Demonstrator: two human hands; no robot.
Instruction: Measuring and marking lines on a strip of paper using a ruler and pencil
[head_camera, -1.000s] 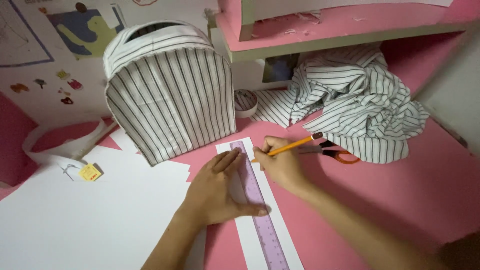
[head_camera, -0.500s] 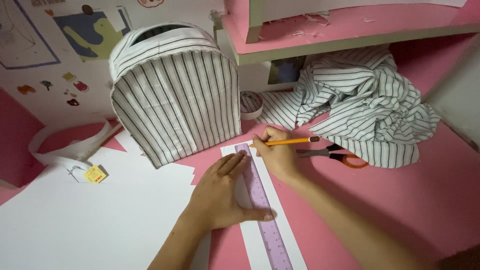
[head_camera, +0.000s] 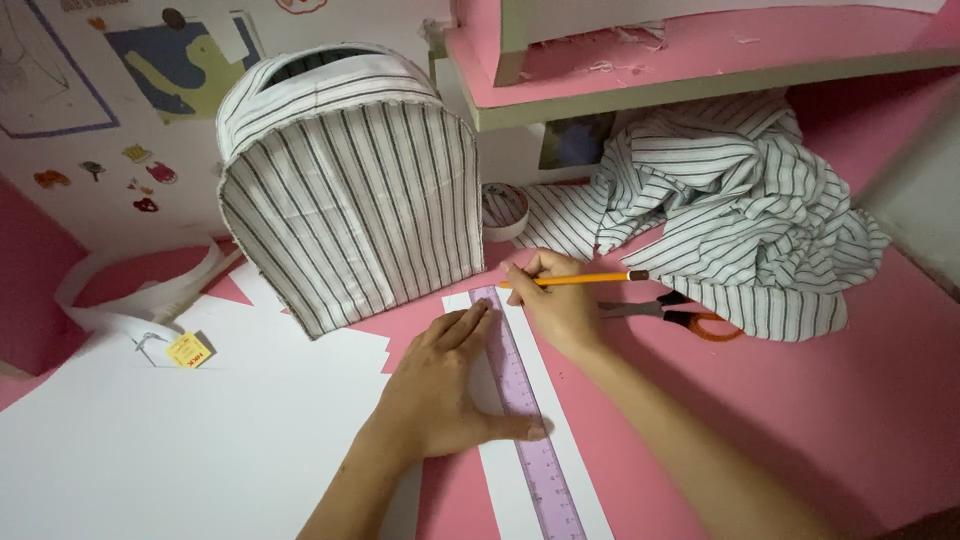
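My left hand (head_camera: 440, 385) lies flat with spread fingers, pressing down a purple ruler (head_camera: 535, 460) that runs along a narrow white paper strip (head_camera: 560, 470) on the pink desk (head_camera: 850, 400). My right hand (head_camera: 555, 300) grips an orange pencil (head_camera: 590, 279), its tip at the far end of the strip beside the ruler's top. Just beyond both hands stands a striped fabric-covered box (head_camera: 350, 190) with an arched top.
Orange-handled scissors (head_camera: 690, 318) lie right of my right hand, partly under a crumpled striped cloth (head_camera: 730, 200). A tape roll (head_camera: 503, 208) sits behind the box. Large white sheets (head_camera: 170, 440) and a small yellow tag (head_camera: 189, 350) lie at left. A pink shelf (head_camera: 700, 60) overhangs the back.
The view has shifted slightly. My right hand and pencil have edged toward the far end of the strip; my left hand stays pressed on the ruler.
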